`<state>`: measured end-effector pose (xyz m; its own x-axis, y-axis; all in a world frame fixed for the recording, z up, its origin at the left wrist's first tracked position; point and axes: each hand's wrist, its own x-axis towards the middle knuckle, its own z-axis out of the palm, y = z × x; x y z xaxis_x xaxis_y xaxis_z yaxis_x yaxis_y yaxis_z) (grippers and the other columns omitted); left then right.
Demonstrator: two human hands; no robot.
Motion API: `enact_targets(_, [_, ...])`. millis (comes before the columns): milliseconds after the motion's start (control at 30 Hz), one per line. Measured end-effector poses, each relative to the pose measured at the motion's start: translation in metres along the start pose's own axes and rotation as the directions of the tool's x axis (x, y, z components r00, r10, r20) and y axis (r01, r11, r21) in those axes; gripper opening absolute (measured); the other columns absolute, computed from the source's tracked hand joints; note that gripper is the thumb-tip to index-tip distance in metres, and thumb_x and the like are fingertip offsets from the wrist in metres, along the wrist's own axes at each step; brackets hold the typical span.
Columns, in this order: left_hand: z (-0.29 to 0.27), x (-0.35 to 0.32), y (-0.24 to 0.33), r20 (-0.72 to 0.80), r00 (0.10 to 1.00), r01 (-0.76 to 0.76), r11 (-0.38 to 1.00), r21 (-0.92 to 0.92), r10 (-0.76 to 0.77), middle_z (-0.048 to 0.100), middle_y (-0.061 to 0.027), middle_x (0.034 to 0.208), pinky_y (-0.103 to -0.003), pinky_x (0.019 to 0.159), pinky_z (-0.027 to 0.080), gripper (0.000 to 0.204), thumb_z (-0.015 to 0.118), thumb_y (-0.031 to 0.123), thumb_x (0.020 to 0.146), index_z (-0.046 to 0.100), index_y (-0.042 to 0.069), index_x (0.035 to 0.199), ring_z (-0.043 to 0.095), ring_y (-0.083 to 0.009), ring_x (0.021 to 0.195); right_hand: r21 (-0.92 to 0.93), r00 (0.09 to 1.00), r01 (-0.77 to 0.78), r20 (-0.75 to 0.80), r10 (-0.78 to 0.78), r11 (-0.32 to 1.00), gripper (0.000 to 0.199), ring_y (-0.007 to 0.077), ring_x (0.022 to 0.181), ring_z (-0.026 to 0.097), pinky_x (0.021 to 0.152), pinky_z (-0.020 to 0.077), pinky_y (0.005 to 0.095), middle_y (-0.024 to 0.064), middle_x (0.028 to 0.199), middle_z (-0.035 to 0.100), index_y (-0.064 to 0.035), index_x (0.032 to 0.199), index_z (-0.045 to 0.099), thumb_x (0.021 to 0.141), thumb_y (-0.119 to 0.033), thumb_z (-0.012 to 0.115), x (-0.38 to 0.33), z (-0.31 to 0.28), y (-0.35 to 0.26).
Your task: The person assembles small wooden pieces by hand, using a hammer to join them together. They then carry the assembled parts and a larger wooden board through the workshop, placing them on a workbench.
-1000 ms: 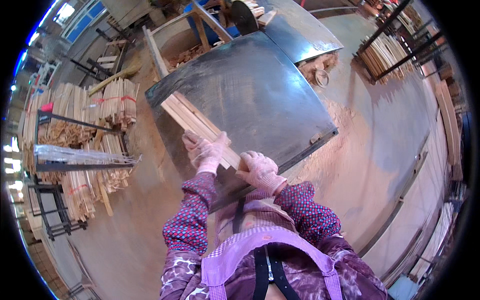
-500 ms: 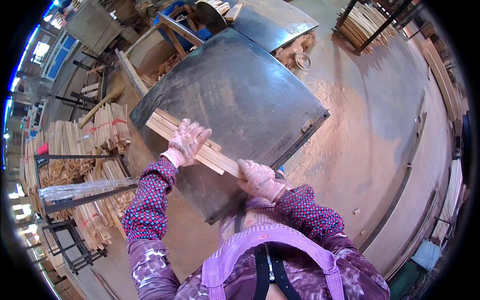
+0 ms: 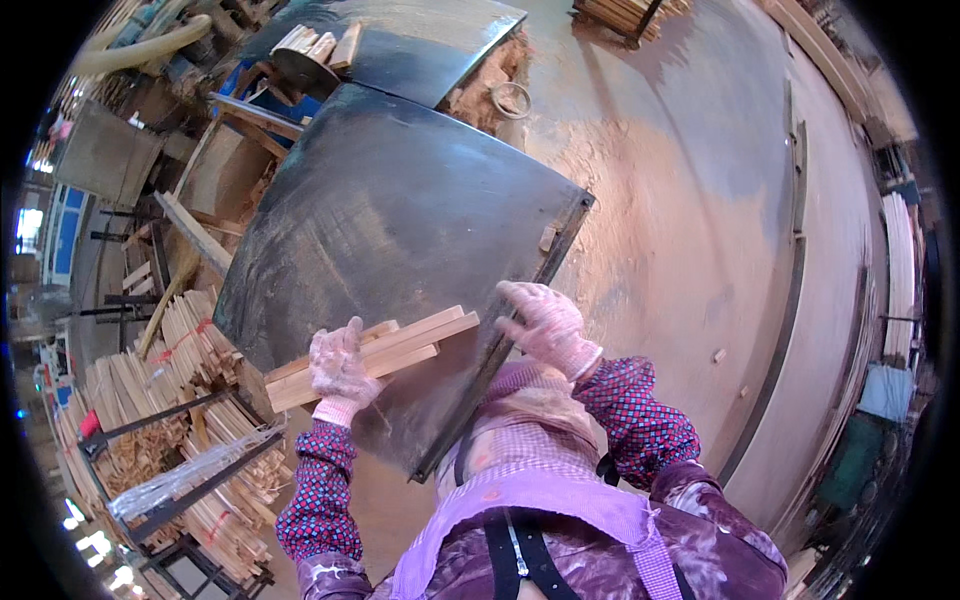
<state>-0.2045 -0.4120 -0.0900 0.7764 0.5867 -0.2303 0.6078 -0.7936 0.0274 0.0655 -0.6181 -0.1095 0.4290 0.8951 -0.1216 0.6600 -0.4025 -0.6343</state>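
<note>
My left hand [image 3: 342,372], in a pale work glove, is closed around several light wooden strips [image 3: 420,342]. The strips lie side by side with uneven ends, slanting up to the right over the near part of a dark metal table [image 3: 390,200]. My right hand [image 3: 550,325], gloved likewise, is at the table's right edge, apart from the strips. Its thumb and fingers are spread with nothing seen between them.
A small wood block [image 3: 547,238] sits on the table's right edge. Bundled strips fill a black metal rack [image 3: 190,415] at left. Beyond the table, a round dark disc [image 3: 305,72] stands near wood pieces. Sawdust [image 3: 600,200] covers the floor at right.
My right hand has let go of the strips and moved right. The strips have swung so their right ends now point up and away. The whole view has turned.
</note>
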Motion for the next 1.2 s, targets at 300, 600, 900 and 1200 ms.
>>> enact_targets(300, [-0.013,-0.002,0.029,0.028,0.999,-0.028,0.995,0.096,0.026,0.042,-0.02,0.143,-0.053,0.118,0.017,0.117,0.083,0.057,0.057,0.033,0.001,0.148,0.034,-0.0375,0.137,-0.254,0.953,0.236,0.25,-0.172,0.938,0.025,0.0163,0.104,0.056,0.098,0.0369,0.0384,-0.0007,0.098,0.066,-0.0189,0.095,0.065,0.075,-0.031,0.071,0.033,0.011,-0.018])
enact_targets(600, [-0.029,0.013,0.057,-0.218,0.967,-0.182,0.955,-0.236,0.13,0.068,-0.0125,0.104,-0.045,0.099,0.047,0.037,0.079,0.015,0.071,0.07,0.011,0.107,0.06,-0.0318,0.109,0.381,0.969,0.243,-0.044,-0.245,0.892,0.033,0.0261,0.101,0.061,0.092,0.0471,0.0395,0.0051,0.096,0.067,-0.0127,0.104,0.068,0.075,-0.026,0.076,0.027,-0.024,-0.013])
enact_targets(900, [-0.09,-0.007,0.027,0.202,0.931,0.327,0.449,-0.831,-0.303,0.068,-0.0049,0.108,-0.029,0.091,0.048,0.039,0.071,0.001,0.08,0.063,0.003,0.118,0.062,-0.0146,0.102,0.748,0.991,-0.09,0.132,-0.015,0.658,0.044,0.0303,0.108,0.064,0.093,0.0509,0.0394,0.0139,0.114,0.067,-0.0068,0.122,0.063,0.081,-0.021,0.072,0.001,-0.045,0.01])
enact_targets(1200, [-0.123,-0.015,0.042,0.086,0.952,0.231,0.505,-0.831,-0.294,0.068,-0.006,0.105,-0.03,0.087,0.052,0.029,0.073,0.0,0.081,0.066,0.002,0.109,0.064,-0.0154,0.099,0.743,0.975,-0.139,0.218,-0.04,0.655,0.038,0.0224,0.106,0.065,0.092,0.0512,0.0327,0.0133,0.112,0.067,-0.001,0.122,0.062,0.086,-0.01,0.071,0.004,-0.06,0.007])
